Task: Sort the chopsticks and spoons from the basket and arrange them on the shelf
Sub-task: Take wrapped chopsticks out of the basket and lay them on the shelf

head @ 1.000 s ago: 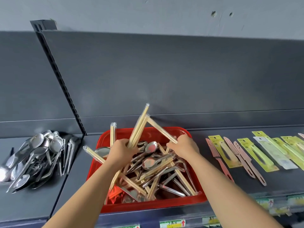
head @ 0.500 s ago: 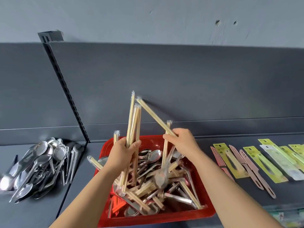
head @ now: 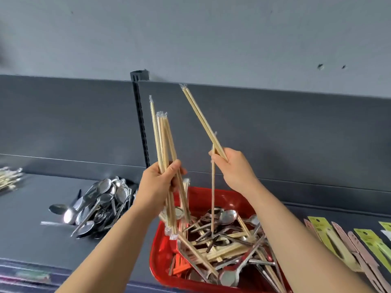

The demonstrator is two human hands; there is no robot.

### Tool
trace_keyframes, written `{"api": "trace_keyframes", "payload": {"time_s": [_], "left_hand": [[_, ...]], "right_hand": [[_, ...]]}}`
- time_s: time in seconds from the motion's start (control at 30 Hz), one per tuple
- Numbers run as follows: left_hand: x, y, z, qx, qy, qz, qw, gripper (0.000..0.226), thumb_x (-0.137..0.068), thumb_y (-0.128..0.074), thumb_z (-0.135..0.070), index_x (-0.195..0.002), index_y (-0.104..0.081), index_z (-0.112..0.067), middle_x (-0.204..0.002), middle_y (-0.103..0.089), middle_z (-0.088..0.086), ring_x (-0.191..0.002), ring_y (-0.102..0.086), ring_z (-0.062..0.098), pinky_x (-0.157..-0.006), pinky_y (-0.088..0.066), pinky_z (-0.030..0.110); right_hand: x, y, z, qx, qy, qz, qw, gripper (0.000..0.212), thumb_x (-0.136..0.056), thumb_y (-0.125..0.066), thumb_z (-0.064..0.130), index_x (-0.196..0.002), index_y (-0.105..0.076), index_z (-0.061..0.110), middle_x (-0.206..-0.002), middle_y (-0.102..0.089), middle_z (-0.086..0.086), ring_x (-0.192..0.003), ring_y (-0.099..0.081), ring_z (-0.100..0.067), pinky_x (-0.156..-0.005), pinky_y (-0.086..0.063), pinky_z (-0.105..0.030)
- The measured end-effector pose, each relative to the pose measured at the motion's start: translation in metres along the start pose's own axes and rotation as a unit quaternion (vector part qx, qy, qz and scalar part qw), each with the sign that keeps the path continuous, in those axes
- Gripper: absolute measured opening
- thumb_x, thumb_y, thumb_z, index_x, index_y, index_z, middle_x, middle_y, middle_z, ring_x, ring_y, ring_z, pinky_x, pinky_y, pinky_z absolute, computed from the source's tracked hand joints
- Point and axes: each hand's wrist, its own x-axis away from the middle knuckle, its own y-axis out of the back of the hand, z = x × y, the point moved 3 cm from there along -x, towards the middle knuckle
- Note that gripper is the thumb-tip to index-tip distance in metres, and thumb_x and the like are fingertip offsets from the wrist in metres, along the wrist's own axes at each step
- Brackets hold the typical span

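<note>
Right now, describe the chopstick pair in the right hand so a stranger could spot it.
Start at the red basket. Above it, the right hand holds a wrapped chopstick pair slanting up-left. Unlike the left hand's upright bundle, it is one pair, beside a single dangling stick.

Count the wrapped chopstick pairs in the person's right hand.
2. One pair slants up-left from the right hand; the other hangs down into the red basket. More may be hidden.

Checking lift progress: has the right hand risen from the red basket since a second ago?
Yes. The right hand, gripping chopsticks, has risen clear above the red basket.
</note>
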Motion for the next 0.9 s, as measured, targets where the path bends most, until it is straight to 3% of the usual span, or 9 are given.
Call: {"api": "trace_keyframes", "payload": {"time_s": [0.1, 0.23, 0.4, 0.53, 0.63, 0.73, 0.9], "left_hand": [[0.009, 0.045, -0.003, 0.005, 0.002, -0.046, 0.999, 0.027, -0.089, -0.066, -0.031, -0.065, -0.072, -0.019, -0.059, -0.059, 0.006, -0.044, -0.047, 0.011, -0.045, -0.042, 0.024], [0.025, 0.123, -0.003, -0.003, 0.017, -0.132, 0.991, 0.028, -0.090, -0.065, -0.030, -0.064, -0.072, -0.022, -0.068, -0.064, 0.010, -0.046, -0.049, 0.009, -0.047, -0.045, 0.023], [0.046, 0.240, 0.001, -0.011, 0.042, -0.235, 0.971, 0.022, -0.091, -0.065, -0.026, -0.079, -0.067, -0.008, -0.069, -0.071, 0.007, -0.046, -0.048, 0.009, -0.045, -0.044, 0.022], [0.059, 0.342, -0.001, -0.041, 0.060, -0.291, 0.954, 0.021, -0.091, -0.065, -0.025, -0.084, -0.067, -0.005, -0.073, -0.074, 0.005, -0.045, -0.051, 0.008, -0.045, -0.046, 0.022], [0.065, 0.420, -0.005, -0.068, 0.072, -0.324, 0.941, 0.019, -0.090, -0.067, -0.026, -0.083, -0.067, -0.008, -0.064, -0.069, 0.002, -0.044, -0.051, 0.007, -0.046, -0.046, 0.023], [0.064, 0.491, -0.008, -0.079, 0.093, -0.330, 0.936, 0.020, -0.087, -0.070, -0.029, -0.084, -0.063, -0.010, -0.051, -0.055, -0.005, -0.044, -0.049, 0.010, -0.049, -0.048, 0.027], [0.041, 0.580, -0.005, -0.073, 0.119, -0.340, 0.930, 0.025, -0.086, -0.070, -0.031, -0.090, -0.062, -0.008, -0.051, -0.055, -0.004, -0.043, -0.052, 0.010, -0.051, -0.051, 0.029]], "right_hand": [[-0.006, -0.044, 0.027, -0.012, 0.019, 0.041, 0.999, 0.032, -0.099, -0.050, 0.028, -0.082, -0.061, 0.003, -0.040, -0.036, 0.011, -0.036, -0.034, -0.004, -0.039, -0.026, -0.015], [-0.010, -0.123, 0.060, -0.037, 0.010, 0.103, 0.994, 0.036, -0.097, -0.053, 0.025, -0.064, -0.045, 0.013, -0.042, -0.030, 0.010, -0.036, -0.028, -0.006, -0.045, -0.025, -0.023], [-0.006, -0.242, 0.105, -0.046, 0.019, 0.174, 0.983, 0.041, -0.095, -0.054, 0.018, -0.057, -0.039, 0.017, -0.041, -0.033, 0.011, -0.036, -0.034, -0.004, -0.038, -0.025, -0.015], [0.002, -0.341, 0.145, -0.036, 0.010, 0.235, 0.971, 0.027, -0.095, -0.055, 0.024, -0.070, -0.054, 0.012, -0.052, -0.042, 0.005, -0.048, -0.039, -0.013, -0.049, -0.031, -0.027], [0.005, -0.412, 0.174, -0.033, -0.001, 0.253, 0.967, 0.031, -0.095, -0.056, 0.025, -0.066, -0.049, 0.016, -0.052, -0.041, 0.005, -0.050, -0.038, -0.014, -0.052, -0.030, -0.029], [0.004, -0.471, 0.200, -0.023, -0.018, 0.261, 0.965, 0.030, -0.097, -0.053, 0.027, -0.068, -0.050, 0.017, -0.055, -0.041, 0.004, -0.050, -0.038, -0.015, -0.049, -0.029, -0.028], [-0.013, -0.545, 0.229, -0.005, -0.031, 0.263, 0.964, 0.026, -0.098, -0.051, 0.025, -0.077, -0.054, 0.009, -0.060, -0.043, 0.000, -0.053, -0.038, -0.016, -0.049, -0.029, -0.027]]}}
